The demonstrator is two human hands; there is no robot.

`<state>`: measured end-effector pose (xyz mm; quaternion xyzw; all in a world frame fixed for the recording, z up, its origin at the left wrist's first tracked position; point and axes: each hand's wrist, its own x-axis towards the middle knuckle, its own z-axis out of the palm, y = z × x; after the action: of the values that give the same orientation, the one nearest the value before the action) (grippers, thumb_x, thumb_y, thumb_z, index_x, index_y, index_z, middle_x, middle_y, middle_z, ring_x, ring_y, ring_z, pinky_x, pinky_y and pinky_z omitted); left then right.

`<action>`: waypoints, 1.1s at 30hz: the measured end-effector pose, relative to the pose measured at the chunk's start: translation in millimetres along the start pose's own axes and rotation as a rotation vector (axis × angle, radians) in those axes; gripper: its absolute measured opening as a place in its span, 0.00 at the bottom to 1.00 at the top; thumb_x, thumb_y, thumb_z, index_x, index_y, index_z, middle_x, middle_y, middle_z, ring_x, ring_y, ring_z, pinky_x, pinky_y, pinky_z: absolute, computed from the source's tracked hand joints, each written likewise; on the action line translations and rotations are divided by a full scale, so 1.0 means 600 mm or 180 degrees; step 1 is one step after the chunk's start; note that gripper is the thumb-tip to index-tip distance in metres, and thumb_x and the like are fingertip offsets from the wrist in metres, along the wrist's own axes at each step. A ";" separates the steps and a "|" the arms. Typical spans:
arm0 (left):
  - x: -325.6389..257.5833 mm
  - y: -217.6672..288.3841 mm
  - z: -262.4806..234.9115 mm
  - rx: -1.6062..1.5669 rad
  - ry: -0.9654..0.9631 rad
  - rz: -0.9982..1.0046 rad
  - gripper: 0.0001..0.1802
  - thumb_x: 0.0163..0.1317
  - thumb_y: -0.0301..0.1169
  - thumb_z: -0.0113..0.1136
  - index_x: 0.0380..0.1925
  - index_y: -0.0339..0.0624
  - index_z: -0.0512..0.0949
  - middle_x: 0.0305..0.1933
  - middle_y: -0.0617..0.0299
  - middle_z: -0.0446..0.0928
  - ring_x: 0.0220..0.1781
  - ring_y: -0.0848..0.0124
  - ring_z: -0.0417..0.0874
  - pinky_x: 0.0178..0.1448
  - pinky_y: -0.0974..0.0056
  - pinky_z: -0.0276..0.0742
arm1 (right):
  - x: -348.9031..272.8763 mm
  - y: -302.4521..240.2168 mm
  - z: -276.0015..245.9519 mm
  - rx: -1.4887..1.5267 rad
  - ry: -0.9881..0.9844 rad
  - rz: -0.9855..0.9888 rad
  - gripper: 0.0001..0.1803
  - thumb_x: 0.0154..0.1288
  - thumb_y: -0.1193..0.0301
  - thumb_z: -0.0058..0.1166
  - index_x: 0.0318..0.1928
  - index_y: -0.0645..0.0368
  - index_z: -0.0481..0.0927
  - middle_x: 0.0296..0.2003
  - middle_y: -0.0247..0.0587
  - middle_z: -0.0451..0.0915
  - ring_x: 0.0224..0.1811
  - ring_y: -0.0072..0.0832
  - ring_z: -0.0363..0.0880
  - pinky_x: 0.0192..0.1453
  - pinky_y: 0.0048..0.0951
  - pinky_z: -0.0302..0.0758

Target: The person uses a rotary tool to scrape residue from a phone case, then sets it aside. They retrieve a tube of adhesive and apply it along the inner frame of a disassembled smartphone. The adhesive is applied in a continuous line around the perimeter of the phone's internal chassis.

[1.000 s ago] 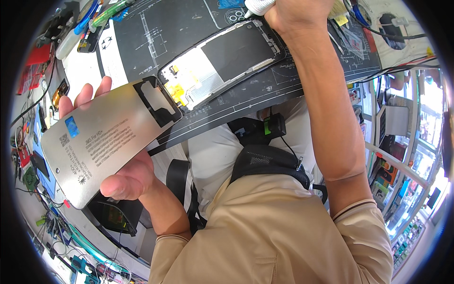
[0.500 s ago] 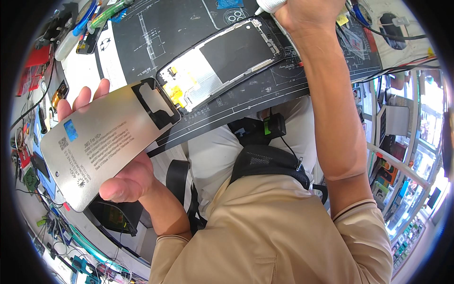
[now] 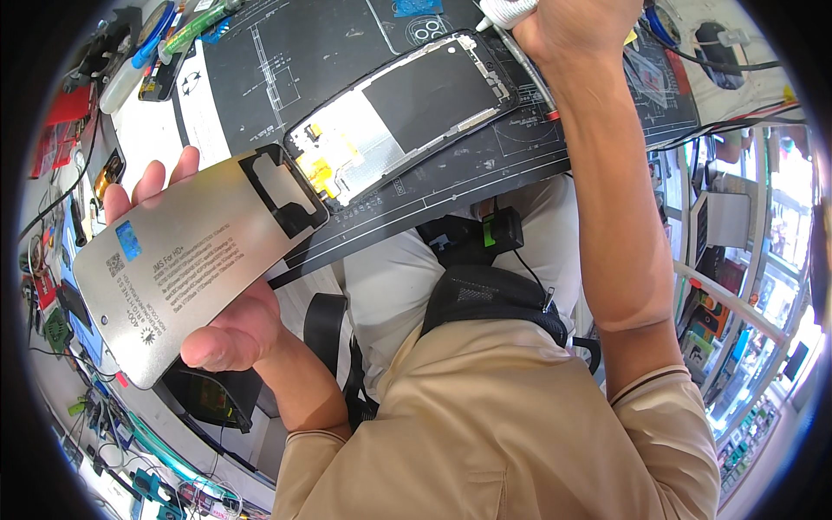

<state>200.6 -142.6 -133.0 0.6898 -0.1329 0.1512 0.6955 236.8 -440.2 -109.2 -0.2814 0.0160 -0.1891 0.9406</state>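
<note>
My left hand point(image 3: 238, 325) supports a phone screen panel point(image 3: 191, 251) from below, fingertips past one long edge and thumb by the other. The panel's silver back faces up, with printed text and a blue sticker. Its black-framed end meets the opened phone frame point(image 3: 425, 95) on the mat, where a yellow flex point(image 3: 321, 173) shows. Past the frame's far right corner, my right hand point(image 3: 581, 26) is closed on a white bottle with a pointed nozzle point(image 3: 507, 12); the top edge cuts off both. A thin red-ended rod-like tool point(image 3: 530, 74) lies beneath, beside the frame.
A black printed work mat point(image 3: 347, 52) covers the bench. Pens, a phone and small parts crowd the left, around a green tube point(image 3: 195, 30). Cables point(image 3: 719, 65) run along the right, beside a glass display case point(image 3: 737, 286). A black pouch point(image 3: 494, 295) sits at my waist.
My right hand and the white bottle have shifted slightly right, and more of the rod-like tool shows. The left hand and the screen panel have barely moved.
</note>
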 end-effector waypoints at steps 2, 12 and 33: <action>0.000 0.000 -0.001 0.0000 -0.0016 -0.0006 0.70 0.49 0.79 0.60 0.76 0.34 0.53 0.69 0.39 0.70 0.71 0.39 0.75 0.74 0.40 0.73 | -0.002 -0.001 0.001 -0.0006 0.0024 -0.0021 0.24 0.81 0.62 0.38 0.21 0.45 0.59 0.13 0.25 0.57 0.12 0.19 0.56 0.15 0.24 0.59; -0.001 -0.001 -0.003 -0.0063 -0.0107 0.0005 0.67 0.52 0.77 0.60 0.76 0.35 0.53 0.70 0.40 0.69 0.72 0.40 0.74 0.74 0.40 0.73 | -0.021 -0.005 0.013 -0.1604 0.0277 -0.0681 0.23 0.80 0.61 0.42 0.21 0.45 0.59 0.13 0.25 0.56 0.11 0.19 0.55 0.15 0.25 0.60; -0.001 0.003 -0.003 -0.0183 -0.0122 -0.0045 0.71 0.50 0.77 0.64 0.77 0.32 0.50 0.71 0.38 0.68 0.71 0.39 0.74 0.73 0.41 0.74 | -0.018 -0.003 0.008 -0.1619 0.0275 -0.0681 0.24 0.80 0.60 0.43 0.21 0.45 0.59 0.14 0.26 0.57 0.12 0.20 0.56 0.16 0.25 0.61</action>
<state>199.5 -141.0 -131.7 0.6731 -0.1456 0.1291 0.7135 226.8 -435.2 -105.3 -0.5002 0.0733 -0.2890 0.8130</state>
